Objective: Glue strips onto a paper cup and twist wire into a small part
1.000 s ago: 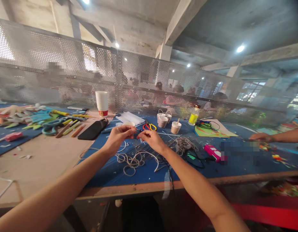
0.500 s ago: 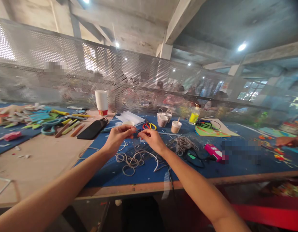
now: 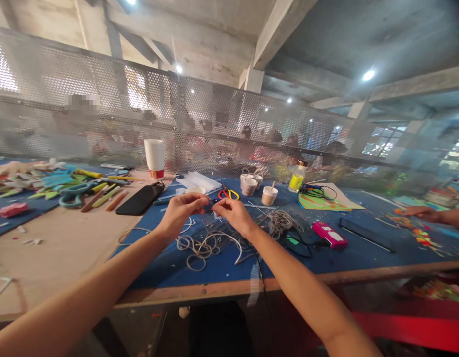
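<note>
My left hand (image 3: 185, 210) and my right hand (image 3: 233, 213) are raised over the blue table mat (image 3: 158, 267), fingertips almost meeting. Each is pinched closed on something small and dark between them, too small to name. Below them lie a loose coil of pale cord (image 3: 200, 245) and thin clear strips. Scissors with red and yellow handles (image 3: 229, 195) rest just beyond my fingers, beside white sheets (image 3: 200, 182). A grey bundle of cord (image 3: 283, 223) sits right of my right hand.
Paper cups (image 3: 249, 186), a yellow-labelled bottle (image 3: 297, 178) and stacked white cups (image 3: 154, 157) stand at the back. A black phone (image 3: 140, 199) and tools lie left; a pink device (image 3: 329, 234) and another person's hand (image 3: 419, 213) are right.
The view has shifted slightly, and the other person's hand at the right has moved left. My hands keep nearly the same pinched pose.
</note>
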`<action>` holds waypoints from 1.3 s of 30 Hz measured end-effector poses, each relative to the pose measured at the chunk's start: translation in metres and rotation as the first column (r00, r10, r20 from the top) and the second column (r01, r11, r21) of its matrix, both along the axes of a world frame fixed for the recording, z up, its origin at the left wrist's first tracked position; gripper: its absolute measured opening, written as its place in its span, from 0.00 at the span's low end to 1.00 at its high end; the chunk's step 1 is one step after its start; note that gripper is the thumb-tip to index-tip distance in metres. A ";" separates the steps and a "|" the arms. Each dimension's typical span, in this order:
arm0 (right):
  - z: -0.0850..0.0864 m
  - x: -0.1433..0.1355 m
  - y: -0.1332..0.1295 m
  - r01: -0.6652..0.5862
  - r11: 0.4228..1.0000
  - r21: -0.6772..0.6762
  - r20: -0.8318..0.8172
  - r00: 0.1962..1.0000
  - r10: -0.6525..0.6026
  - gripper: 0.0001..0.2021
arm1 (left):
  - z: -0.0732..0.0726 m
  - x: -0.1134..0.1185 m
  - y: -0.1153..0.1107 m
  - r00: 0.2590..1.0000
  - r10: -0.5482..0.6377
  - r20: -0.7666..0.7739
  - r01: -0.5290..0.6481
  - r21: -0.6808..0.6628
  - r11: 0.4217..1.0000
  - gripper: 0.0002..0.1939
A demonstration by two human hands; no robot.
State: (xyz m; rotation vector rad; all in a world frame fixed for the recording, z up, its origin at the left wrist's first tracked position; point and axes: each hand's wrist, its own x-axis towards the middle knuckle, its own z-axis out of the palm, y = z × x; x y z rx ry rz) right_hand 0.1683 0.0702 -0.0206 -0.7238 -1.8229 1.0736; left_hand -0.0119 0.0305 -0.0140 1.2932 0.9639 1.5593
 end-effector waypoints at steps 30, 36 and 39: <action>0.013 0.007 -0.011 -0.091 0.992 0.084 0.008 0.996 0.091 0.13 | 0.000 -0.002 -0.002 0.945 -0.314 0.093 0.325 -0.167 0.931 0.07; 0.005 0.003 -0.008 -0.135 0.990 0.050 0.053 0.990 0.132 0.17 | 0.000 -0.004 0.001 0.982 -0.173 0.080 0.178 -0.072 0.981 0.08; 0.003 0.002 -0.008 -0.189 0.982 -0.002 0.049 0.981 0.189 0.19 | 0.000 -0.003 0.001 0.984 -0.166 0.060 0.170 -0.057 0.984 0.09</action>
